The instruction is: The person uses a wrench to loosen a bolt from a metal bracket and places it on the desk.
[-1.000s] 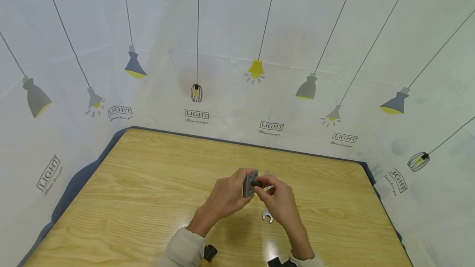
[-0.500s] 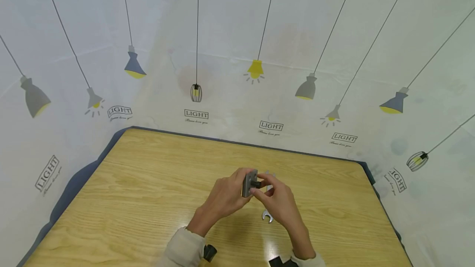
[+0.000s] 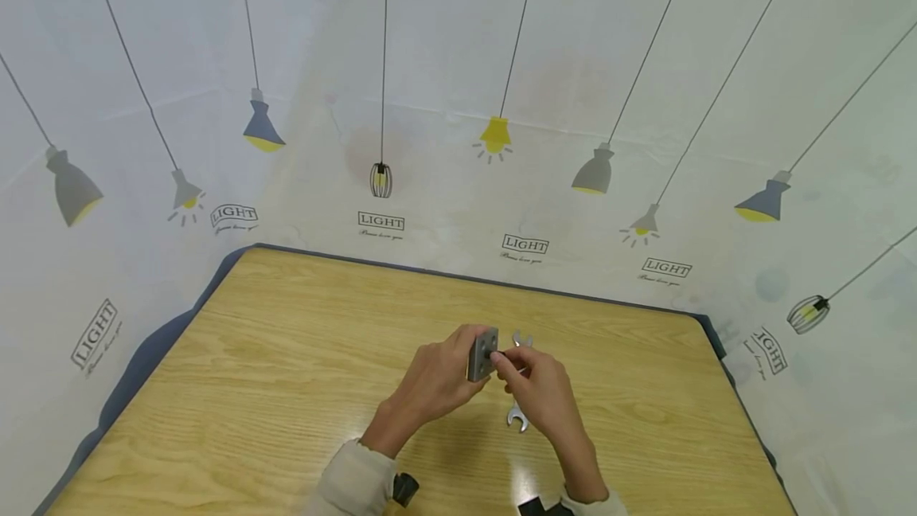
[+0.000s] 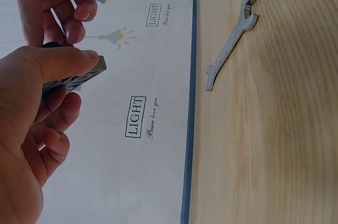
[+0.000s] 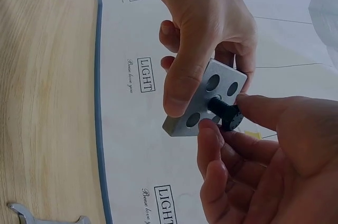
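White wall (image 3: 444,46) ran round the back, printed with hanging lamps (image 3: 494,134) and boxed LIGHT labels (image 3: 381,221). Wood table (image 3: 322,317) filled the lower half of head view, dark blue strip (image 3: 444,271) along its far edge. All clock calls below are head view, centred on the plate unless noted.

Plate (image 5: 200,105): grey, thick, several round holes. Held up off the table, tilted, at 6 o'clock from frame centre.

Left hand (image 3: 437,377) sat at 8 o'clock, holding the plate: thumb on one side, fingers on the other.

Right hand (image 3: 544,392) sat at 4 o'clock. Thumb and fingertips pinched the bolt (image 5: 227,112), black, at its head. Bolt stuck out of the plate's face toward 3 o'clock, shank at a hole near the middle. Couldn't tell how deep.

Wrench (image 4: 228,48): silver, open-ended, flat on the table. Near end at 5 o'clock, far end between 2 and 3, middle partly covered by right hand. Neither hand gripped it.

Pale sleeves (image 3: 358,476) on both arms, black wrist units (image 3: 405,489) just beside the cuffs.
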`<action>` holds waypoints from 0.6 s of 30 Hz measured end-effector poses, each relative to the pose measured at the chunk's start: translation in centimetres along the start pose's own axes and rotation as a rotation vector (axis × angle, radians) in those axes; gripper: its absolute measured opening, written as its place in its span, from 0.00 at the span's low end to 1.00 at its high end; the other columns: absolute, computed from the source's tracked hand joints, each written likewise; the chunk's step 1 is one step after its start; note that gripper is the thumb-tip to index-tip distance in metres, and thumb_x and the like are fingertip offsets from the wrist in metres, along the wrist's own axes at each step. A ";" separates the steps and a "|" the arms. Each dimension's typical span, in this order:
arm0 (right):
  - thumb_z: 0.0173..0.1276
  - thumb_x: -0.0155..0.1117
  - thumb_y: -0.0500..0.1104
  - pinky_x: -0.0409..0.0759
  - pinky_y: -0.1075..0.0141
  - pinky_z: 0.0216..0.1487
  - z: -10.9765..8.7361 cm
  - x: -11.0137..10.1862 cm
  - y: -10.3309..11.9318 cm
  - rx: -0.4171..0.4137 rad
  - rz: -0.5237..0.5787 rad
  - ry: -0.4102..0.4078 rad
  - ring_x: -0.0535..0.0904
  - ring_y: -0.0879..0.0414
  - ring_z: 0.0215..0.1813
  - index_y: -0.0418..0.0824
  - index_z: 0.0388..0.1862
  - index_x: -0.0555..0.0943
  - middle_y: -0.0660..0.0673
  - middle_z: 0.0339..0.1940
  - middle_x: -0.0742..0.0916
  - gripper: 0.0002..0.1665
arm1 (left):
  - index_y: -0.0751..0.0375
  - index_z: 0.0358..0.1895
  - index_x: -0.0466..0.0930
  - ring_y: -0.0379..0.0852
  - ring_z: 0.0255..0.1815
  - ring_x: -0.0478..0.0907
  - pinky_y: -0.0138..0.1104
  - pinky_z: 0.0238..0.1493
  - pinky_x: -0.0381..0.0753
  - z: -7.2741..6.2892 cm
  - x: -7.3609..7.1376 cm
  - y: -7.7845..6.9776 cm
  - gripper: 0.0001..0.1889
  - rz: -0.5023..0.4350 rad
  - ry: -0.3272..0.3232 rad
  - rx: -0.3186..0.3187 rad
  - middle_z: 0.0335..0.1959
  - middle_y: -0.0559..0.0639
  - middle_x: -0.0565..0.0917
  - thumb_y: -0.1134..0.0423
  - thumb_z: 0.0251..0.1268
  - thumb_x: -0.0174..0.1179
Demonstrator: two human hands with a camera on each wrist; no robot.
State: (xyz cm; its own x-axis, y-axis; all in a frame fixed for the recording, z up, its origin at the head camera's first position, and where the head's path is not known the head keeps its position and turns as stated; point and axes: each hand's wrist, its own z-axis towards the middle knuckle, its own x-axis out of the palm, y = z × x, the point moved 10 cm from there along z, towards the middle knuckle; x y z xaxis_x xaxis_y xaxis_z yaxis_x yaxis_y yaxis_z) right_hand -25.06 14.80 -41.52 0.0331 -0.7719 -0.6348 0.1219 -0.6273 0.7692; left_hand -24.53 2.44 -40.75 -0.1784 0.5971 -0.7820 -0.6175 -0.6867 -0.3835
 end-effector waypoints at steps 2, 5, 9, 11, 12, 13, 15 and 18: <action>0.71 0.64 0.50 0.76 0.66 0.26 0.0 0.0 0.0 -0.001 0.007 -0.001 0.81 0.57 0.26 0.40 0.39 0.87 0.51 0.25 0.85 0.14 | 0.58 0.64 0.68 0.37 0.27 0.80 0.27 0.25 0.75 0.0 0.0 0.0 0.33 0.001 0.000 0.000 0.48 0.51 0.83 0.58 0.57 0.72; 0.71 0.64 0.48 0.76 0.66 0.25 0.1 -0.1 0.1 -0.004 0.019 -0.003 0.81 0.56 0.26 0.40 0.40 0.87 0.50 0.26 0.86 0.13 | 0.57 0.64 0.68 0.37 0.28 0.80 0.27 0.25 0.75 0.1 0.0 0.0 0.33 0.002 0.000 0.002 0.48 0.51 0.83 0.58 0.57 0.73; 0.70 0.66 0.46 0.76 0.67 0.25 0.2 -0.4 0.2 -0.004 0.028 -0.004 0.81 0.58 0.26 0.40 0.42 0.86 0.49 0.29 0.87 0.11 | 0.57 0.64 0.68 0.38 0.28 0.81 0.28 0.25 0.75 0.3 0.1 -0.1 0.33 0.001 0.002 0.004 0.48 0.51 0.83 0.58 0.57 0.73; 0.69 0.66 0.46 0.76 0.67 0.26 0.1 -0.4 0.2 -0.006 0.033 0.000 0.81 0.58 0.27 0.39 0.43 0.86 0.49 0.30 0.87 0.11 | 0.57 0.64 0.67 0.38 0.28 0.81 0.28 0.25 0.75 0.3 0.2 -0.1 0.33 0.000 0.008 0.001 0.49 0.51 0.83 0.58 0.57 0.73; 0.69 0.67 0.45 0.76 0.67 0.26 0.1 -0.5 0.2 -0.006 0.039 0.002 0.81 0.58 0.27 0.39 0.43 0.86 0.49 0.30 0.87 0.11 | 0.57 0.64 0.68 0.39 0.29 0.81 0.28 0.25 0.75 0.3 0.2 -0.1 0.33 -0.003 0.009 0.001 0.49 0.51 0.83 0.58 0.57 0.73; 0.69 0.67 0.45 0.76 0.67 0.26 0.1 -0.4 0.2 -0.008 0.044 0.003 0.81 0.58 0.27 0.39 0.43 0.86 0.48 0.31 0.87 0.11 | 0.57 0.64 0.68 0.39 0.29 0.81 0.28 0.26 0.75 0.2 0.2 -0.1 0.33 -0.007 0.013 -0.001 0.49 0.51 0.83 0.57 0.57 0.73; 0.68 0.68 0.44 0.77 0.67 0.27 -0.1 -0.4 0.2 -0.014 0.052 0.005 0.81 0.59 0.27 0.38 0.43 0.86 0.48 0.31 0.87 0.11 | 0.57 0.64 0.68 0.39 0.29 0.81 0.28 0.26 0.75 0.1 0.2 -0.1 0.33 -0.011 0.015 -0.003 0.49 0.51 0.83 0.57 0.56 0.73; 0.67 0.68 0.43 0.77 0.68 0.27 -0.2 -0.4 0.3 -0.024 0.053 0.002 0.81 0.59 0.27 0.38 0.43 0.86 0.48 0.31 0.87 0.11 | 0.57 0.63 0.68 0.39 0.29 0.81 0.28 0.26 0.75 0.1 0.2 -0.1 0.33 -0.017 0.014 -0.003 0.49 0.50 0.83 0.57 0.56 0.73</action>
State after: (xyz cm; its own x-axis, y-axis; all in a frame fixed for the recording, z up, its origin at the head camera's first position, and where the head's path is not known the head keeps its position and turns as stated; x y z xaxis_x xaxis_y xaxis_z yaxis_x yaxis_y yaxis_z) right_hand -24.89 15.00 -41.05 0.0424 -0.8040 -0.5931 0.1433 -0.5826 0.8000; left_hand -24.55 2.69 -40.86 -0.1572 0.6032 -0.7819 -0.6181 -0.6776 -0.3985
